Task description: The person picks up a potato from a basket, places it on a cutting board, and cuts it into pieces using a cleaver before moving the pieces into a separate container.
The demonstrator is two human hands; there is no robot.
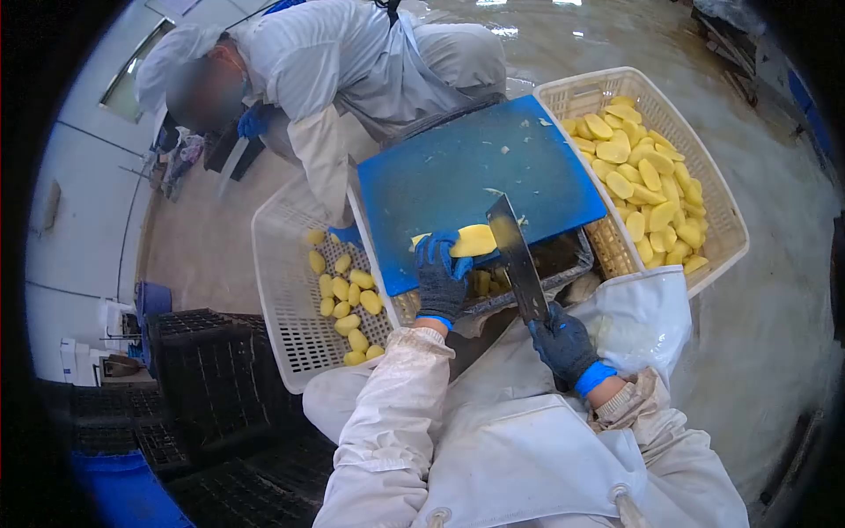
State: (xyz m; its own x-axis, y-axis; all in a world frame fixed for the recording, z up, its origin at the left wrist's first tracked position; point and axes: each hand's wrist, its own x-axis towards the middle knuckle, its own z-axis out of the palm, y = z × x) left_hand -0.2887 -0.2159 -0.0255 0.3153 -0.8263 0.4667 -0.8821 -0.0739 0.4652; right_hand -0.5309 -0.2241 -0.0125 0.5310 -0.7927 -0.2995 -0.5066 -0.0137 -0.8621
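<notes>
My left hand [441, 277], in a dark glove with blue fingers, is closed around a peeled yellow potato [475, 240] on the near part of a blue cutting board [471, 167]. Gripped in my gloved right hand [568, 348] is a broad-bladed cleaver [521, 264], its blade upright at the potato's right end. Small pale scraps lie scattered over the board. To the left, a white crate [275, 264] contains several whole peeled potatoes [341, 287]. Cut potato pieces [651, 189] fill a second white crate [732, 220] on the right.
Across the board a co-worker [308, 70] in white leans over; one blue-gloved hand [346, 234] is in the left crate, the other holds a knife [232, 164]. Below the board sits a dark-rimmed container [576, 260]. Black crates [220, 378] stack at lower left. The floor [748, 343] looks wet.
</notes>
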